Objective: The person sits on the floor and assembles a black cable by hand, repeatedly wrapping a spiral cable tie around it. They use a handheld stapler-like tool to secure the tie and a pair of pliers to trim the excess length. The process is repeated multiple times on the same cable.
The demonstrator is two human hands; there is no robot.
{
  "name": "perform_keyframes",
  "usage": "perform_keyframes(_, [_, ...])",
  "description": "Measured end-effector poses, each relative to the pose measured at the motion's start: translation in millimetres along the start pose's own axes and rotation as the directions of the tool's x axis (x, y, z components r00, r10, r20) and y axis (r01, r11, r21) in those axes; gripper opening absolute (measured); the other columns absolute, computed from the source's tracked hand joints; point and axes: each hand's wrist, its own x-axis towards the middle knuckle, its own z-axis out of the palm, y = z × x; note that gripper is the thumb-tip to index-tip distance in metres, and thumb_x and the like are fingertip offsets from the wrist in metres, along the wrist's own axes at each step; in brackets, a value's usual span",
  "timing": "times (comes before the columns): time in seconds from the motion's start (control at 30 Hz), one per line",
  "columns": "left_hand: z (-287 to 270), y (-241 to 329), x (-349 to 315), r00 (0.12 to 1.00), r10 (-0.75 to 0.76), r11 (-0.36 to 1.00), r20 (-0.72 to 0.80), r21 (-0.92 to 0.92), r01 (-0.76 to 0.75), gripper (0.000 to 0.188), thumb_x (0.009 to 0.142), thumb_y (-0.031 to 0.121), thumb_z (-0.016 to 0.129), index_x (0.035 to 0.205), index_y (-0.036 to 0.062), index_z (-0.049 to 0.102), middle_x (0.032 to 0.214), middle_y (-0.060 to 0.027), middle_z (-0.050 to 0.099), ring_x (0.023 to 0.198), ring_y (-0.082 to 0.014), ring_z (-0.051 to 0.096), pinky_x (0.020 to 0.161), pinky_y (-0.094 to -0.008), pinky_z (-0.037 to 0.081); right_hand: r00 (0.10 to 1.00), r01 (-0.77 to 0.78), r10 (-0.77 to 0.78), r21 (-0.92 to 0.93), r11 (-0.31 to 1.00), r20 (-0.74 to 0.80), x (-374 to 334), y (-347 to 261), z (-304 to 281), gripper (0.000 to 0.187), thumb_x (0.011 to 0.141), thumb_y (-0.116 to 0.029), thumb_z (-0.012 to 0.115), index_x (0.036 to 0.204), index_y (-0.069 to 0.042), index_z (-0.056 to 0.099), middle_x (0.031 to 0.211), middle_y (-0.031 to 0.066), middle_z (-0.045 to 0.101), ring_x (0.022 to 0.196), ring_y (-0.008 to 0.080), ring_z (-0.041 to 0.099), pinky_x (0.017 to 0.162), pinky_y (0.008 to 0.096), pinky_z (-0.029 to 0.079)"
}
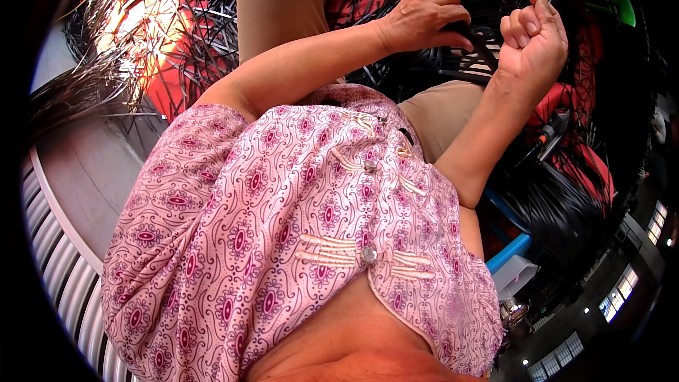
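Black plastic strips (pixel 486 51) form a partly woven, open lattice between my hands, just above my right thigh. My left hand (pixel 428 21) reaches across from the left, its fingers and thumb closed around a dark, flat strip at the lattice's edge. Close by on the right, my right hand (pixel 534 46) is turned palm up with its fingers curled in. Whatever those fingers may grip is too small or hidden to make out. The far side of the lattice is lost in shadow.
Loose black strips (pixel 191 49) lie tangled over a red surface (pixel 166 92) at the left. A thick bundle of black strips (pixel 566 201) hangs at the right, near a blue bar (pixel 511 251). Something green (pixel 625 11) stands at the far right. A ribbed metal piece (pixel 67 269) lies lower left.
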Motion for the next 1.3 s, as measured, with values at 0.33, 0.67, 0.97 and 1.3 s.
perform_keyframes(0.33, [-1.5, -1.4, 1.4, 1.0, -0.005, 1.0, 0.016, -0.016, 0.006, 0.035, 0.078, 0.037, 0.083, 0.099, 0.0128, 0.07, 0.086, -0.0044, 0.056, 0.079, -0.0227, 0.062, 0.068, -0.034, 0.051, 1.0, -0.003, 0.003, -0.001, 1.0, 0.028, -11.2, -4.7, -0.4, 0.017, 0.096, -0.005, 0.061, 0.098, 0.012, 0.064, 0.059, 0.0005, 0.039, 0.048, 0.0089, 0.03, 0.045, 0.026, 0.024])
perform_keyframes(0.67, [1.2, 0.7, -0.1, 1.0, -0.014, 1.0, -0.002, -0.008, 0.014, 0.033, 0.078, 0.036, 0.084, 0.099, 0.0142, 0.071, 0.086, -0.004, 0.057, 0.079, -0.0226, 0.063, 0.068, -0.0339, 0.052, 0.999, -0.022, 0.023, -0.046, 0.999, 0.03, -3.0, -3.2, 3.4, 0.017, 0.097, -0.006, 0.06, 0.097, 0.01, 0.064, 0.059, 0.0004, 0.04, 0.047, 0.0086, 0.03, 0.045, 0.0254, 0.025])
perform_keyframes(0.97, [12.4, 4.9, 2.1, 0.999, -0.044, 0.999, 0.01, -0.021, 0.044, 0.035, 0.076, 0.039, 0.084, 0.097, 0.0142, 0.071, 0.085, -0.0043, 0.055, 0.079, -0.0237, 0.062, 0.069, -0.0352, 0.052, 0.949, -0.281, 0.285, -0.048, 0.958, 0.135, 112.0, 57.4, -87.9, 0.019, 0.101, -0.019, 0.059, 0.106, 0.0, 0.061, 0.061, -0.0032, 0.047, 0.045, 0.0076, 0.035, 0.042, 0.0265, 0.028])
perform_keyframes(1.3, [-2.9, 8.7, 19.3, 0.979, -0.097, 0.96, 0.181, 0.276, 0.044, 0.037, 0.075, 0.04, 0.085, 0.102, 0.0166, 0.073, 0.09, -0.0022, 0.062, 0.09, -0.021, 0.063, 0.086, -0.0362, 0.047, 0.267, -0.964, 0.962, 0.028, 0.266, 0.058, 178.5, 157.2, -112.3, 0.038, 0.107, -0.023, 0.044, 0.069, -0.018, 0.044, 0.045, -0.0069, 0.025, 0.036, 0.0107, 0.023, 0.039, 0.0301, 0.02])
